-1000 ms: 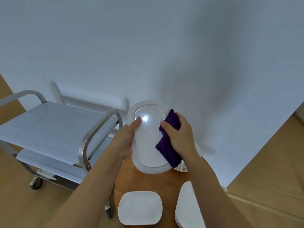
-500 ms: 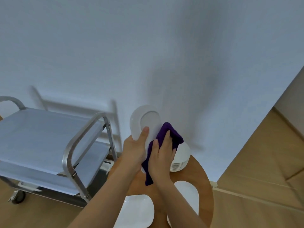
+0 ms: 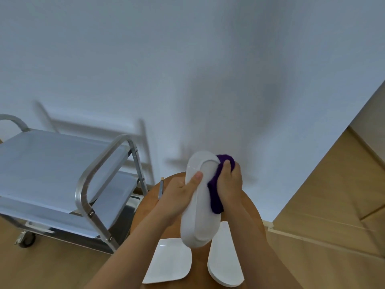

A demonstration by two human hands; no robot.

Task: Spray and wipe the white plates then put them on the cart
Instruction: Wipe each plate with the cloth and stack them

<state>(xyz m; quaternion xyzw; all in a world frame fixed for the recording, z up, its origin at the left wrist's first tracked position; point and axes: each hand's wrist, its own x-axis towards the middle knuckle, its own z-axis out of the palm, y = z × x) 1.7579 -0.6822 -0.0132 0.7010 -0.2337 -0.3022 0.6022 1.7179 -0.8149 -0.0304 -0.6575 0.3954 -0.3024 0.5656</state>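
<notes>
The left hand grips the oblong white plate by its left rim, thumb on top, above the round wooden table. The right hand curls its fingers around a purple cloth against the plate's right side. Two white plates lie nearer; the steel cart stands left. No writing is readable.

left hand grip closed, right hand curled

Three white plates, one purple cloth, one cart, one table.

white plate, purple cloth, silver cart, wooden table
</notes>
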